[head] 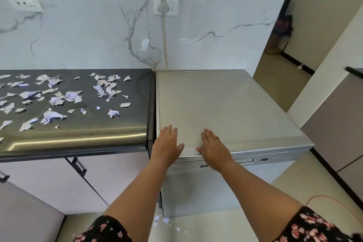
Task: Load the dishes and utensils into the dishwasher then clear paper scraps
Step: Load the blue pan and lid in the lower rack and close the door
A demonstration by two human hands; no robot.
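A silver dishwasher (pixel 231 104) stands right of the dark countertop (pixel 110 133), its door closed. My left hand (pixel 167 144) lies flat with straight fingers on the front edge of the dishwasher's top. My right hand (pixel 213 147) lies flat beside it, palm down, reaching over the front edge above the control panel (pixel 245 162). Several white paper scraps (pixel 59 100) are scattered across the countertop. A few more paper scraps (pixel 163 221) lie on the floor by the dishwasher's lower left corner. No dishes or utensils are in view.
A plug and cable (pixel 164 25) run down the marble wall behind the dishwasher. Pale cabinet doors with dark handles (pixel 79 166) sit under the countertop. A doorway (pixel 282 49) opens at right, and a thin orange wire (pixel 330 200) lies on the tiled floor.
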